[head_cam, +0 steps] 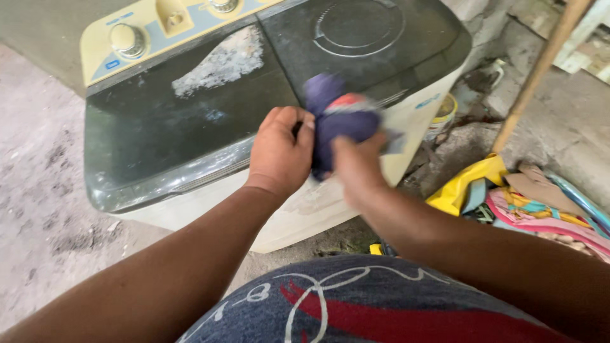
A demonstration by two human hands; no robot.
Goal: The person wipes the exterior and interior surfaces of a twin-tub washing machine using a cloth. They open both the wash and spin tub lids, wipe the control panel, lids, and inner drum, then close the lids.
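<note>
Both hands clamped on one bunched purple cloth (337, 121): left hand (279, 152) fisted on its left side, right hand (359, 165) gripping beneath, blurred. Held above the washing machine's (190, 127) front edge. Could slip loose onto the dirty floor (44, 216).

The dark blue cloth (337, 117) between the two hands is blurred, so its shape and the reddish patch on it cannot be told. The right hand (357, 166) is blurred too, and its fingertips are hidden behind the cloth. Beyond the hands, the washing machine (190, 127) is cut off by the top edge. To the right of the right hand, the pile of coloured clothes (540, 206) runs out of the picture.
</note>
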